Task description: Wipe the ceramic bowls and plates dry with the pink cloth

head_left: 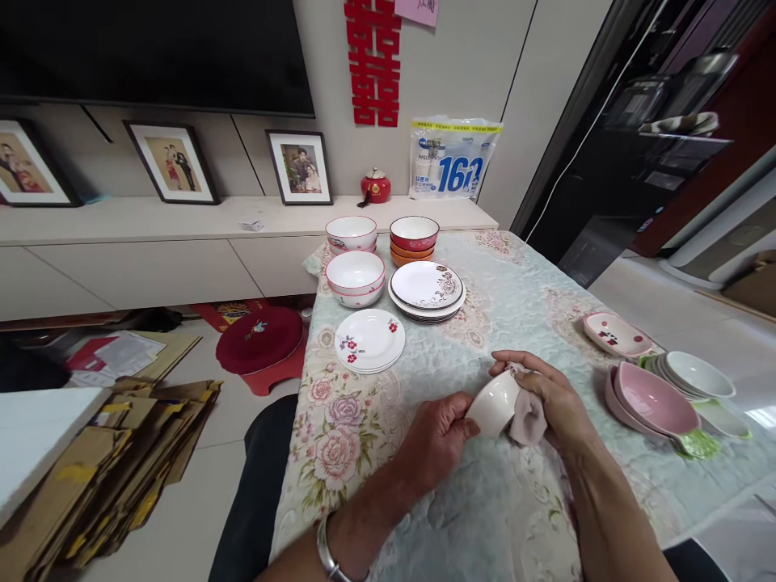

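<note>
My left hand (441, 436) grips the near left edge of a small white bowl (494, 406), which is tilted on its side above the table. A pale pinkish cloth (529, 419) is in my right hand (554, 396), pressed against the bowl's right side and rim. Beyond my hands are small flowered plates (370, 340), larger patterned plates (427, 284), white bowls with red rims (355, 272) and a stack of red and orange bowls (415, 234). Pink leaf-shaped bowls (658, 396) lie to the right of my right hand.
The floral cloth (339, 453) covers the table. White bowls (700, 374) and a pink oval dish (617, 335) are at the right. A red stool (260, 339) and flattened cardboard (121, 461) are on the floor at left. Behind stands a low cabinet (151, 267).
</note>
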Demonstrator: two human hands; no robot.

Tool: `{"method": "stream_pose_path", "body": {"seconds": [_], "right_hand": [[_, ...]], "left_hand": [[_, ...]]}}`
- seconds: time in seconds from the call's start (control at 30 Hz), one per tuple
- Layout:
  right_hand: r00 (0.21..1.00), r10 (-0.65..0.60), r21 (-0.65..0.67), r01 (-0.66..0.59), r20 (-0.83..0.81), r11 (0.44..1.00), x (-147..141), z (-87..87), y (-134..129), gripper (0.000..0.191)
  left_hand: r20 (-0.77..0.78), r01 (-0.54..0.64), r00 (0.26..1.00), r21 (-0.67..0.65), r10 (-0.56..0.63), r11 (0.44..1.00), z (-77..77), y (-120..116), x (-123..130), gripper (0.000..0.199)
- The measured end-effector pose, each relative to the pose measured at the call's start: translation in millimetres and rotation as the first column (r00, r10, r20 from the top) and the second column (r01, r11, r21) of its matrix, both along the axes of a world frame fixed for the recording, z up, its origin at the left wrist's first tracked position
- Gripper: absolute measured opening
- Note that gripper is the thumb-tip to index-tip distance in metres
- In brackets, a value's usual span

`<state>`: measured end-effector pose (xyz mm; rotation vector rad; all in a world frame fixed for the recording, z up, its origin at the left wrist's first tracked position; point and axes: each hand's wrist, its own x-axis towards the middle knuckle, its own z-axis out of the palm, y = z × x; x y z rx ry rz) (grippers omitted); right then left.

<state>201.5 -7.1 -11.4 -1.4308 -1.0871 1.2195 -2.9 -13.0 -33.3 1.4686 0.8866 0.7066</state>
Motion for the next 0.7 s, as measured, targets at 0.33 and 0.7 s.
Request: {"method": "stream_pose_path", "body": {"seconds": [0.33, 0.7], "right_hand": [[0.701, 0.079, 0.37, -0.465, 0.709, 0.804, -38.3, 25.6, -24.3, 0.036], [0.929, -0.101, -0.124, 0.061, -0.355, 0.99, -4.9, -0.8, -0.4, 0.034]], "left_hand": [[0.085, -0.006, 0.996, 0.008, 0.006, 1.0, 0.7, -2.5, -0.4, 0.019], [0.211, 0.04, 0.977, -0.092, -0.02, 0.995, -0.7, 3.0, -1.3, 0.02]]}}
